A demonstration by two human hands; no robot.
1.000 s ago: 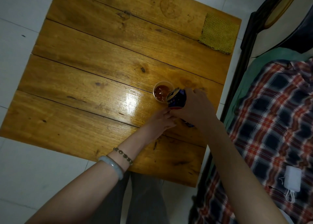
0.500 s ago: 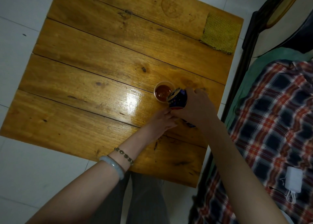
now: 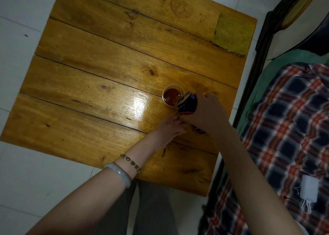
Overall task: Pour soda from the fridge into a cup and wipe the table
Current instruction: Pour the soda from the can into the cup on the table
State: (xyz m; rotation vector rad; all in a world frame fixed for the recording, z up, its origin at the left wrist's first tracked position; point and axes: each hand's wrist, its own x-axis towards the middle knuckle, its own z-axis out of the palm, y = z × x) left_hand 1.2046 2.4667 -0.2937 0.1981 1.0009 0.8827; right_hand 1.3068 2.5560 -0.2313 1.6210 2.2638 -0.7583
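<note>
Home room: plank table (image 3: 106, 56), tiled floor (image 3: 17, 78), plaid-covered bed (image 3: 293, 120).

Tally at one table (image 3: 89, 71)
One cup (image 3: 164, 99); one soda can (image 3: 187, 105); one yellow cloth (image 3: 233, 33); one left hand (image 3: 170, 128), one right hand (image 3: 207, 114); two bracelets (image 3: 130, 162).

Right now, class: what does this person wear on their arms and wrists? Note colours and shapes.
Both forearms are bare, no sleeves in view. The left wrist carries a pale grey-green bangle and a thin bracelet of dark oval beads. The right arm wears nothing visible. The left grip and right grip are ungloved; no rings can be made out.
</note>
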